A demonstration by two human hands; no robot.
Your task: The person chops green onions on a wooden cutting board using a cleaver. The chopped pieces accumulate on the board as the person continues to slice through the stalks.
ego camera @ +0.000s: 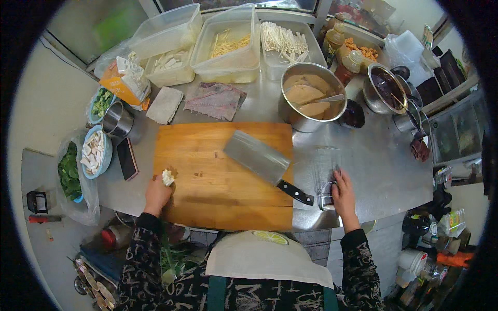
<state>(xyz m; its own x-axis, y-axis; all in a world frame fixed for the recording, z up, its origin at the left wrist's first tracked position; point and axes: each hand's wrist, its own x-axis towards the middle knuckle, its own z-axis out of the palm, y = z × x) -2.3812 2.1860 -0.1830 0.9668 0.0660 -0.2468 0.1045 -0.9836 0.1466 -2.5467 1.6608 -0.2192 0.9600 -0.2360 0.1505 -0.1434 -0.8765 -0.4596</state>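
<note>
My left hand [157,194] is at the left edge of a wooden cutting board [202,206], its fingers around a small pale lump [168,177] that may be a vegetable piece. A damp patch shows on the wood beside it. Right of the board, my right hand [344,196] grips the right side of a clear see-through container [326,177], whose exact kind is blurred. Between the hands a Chinese cleaver [256,155] lies slantwise on the board. Its black riveted handle [295,192] sticks out past the board's right edge, close to the container.
Behind the board lie a grey cloth [216,100] and a pale cloth [165,105]. Plastic tubs [225,72] line the back. A steel pot [311,124] of brown food stands back right. At left are a phone [127,159], a steel cup [118,118] and a blue bowl [107,155].
</note>
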